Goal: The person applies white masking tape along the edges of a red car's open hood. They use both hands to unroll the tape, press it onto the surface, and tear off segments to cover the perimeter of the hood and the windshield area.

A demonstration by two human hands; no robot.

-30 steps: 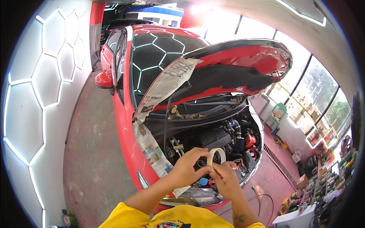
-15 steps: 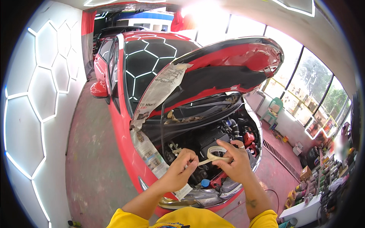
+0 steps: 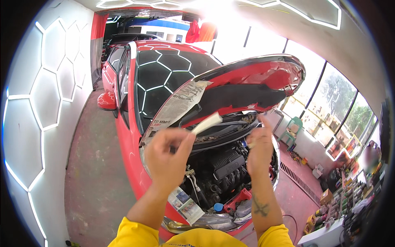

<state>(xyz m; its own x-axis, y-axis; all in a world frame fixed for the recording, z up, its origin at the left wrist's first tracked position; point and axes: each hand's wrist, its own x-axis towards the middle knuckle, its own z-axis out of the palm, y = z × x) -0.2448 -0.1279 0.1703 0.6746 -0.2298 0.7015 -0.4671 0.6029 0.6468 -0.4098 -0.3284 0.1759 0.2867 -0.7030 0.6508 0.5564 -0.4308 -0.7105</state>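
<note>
My left hand (image 3: 169, 158) is closed, pinching a torn strip of cream masking tape (image 3: 209, 123) that sticks up toward the raised hood. On the right, my right hand (image 3: 260, 150) is curled and blurred over the engine bay; a pale edge of the masking tape roll shows by its fingers, the rest hidden. Both hands are above the front of a red car (image 3: 131, 152). Newspaper (image 3: 181, 101) lines the edge of its open hood (image 3: 251, 78), and more newspaper sheet (image 3: 186, 206) lies along the fender by the headlight.
The engine (image 3: 228, 166) is exposed, with a blue cap (image 3: 218, 207) near the front. A hexagon-lit wall (image 3: 49, 111) runs along the left. To the right are a floor grate (image 3: 300, 183), a green chair (image 3: 293, 129) and a cluttered shelf of bottles and cans (image 3: 337, 210).
The tape stretched between my hands has parted; my left hand now has a loose strip. Both hands have risen and moved apart, and the roll has turned mostly out of sight.
</note>
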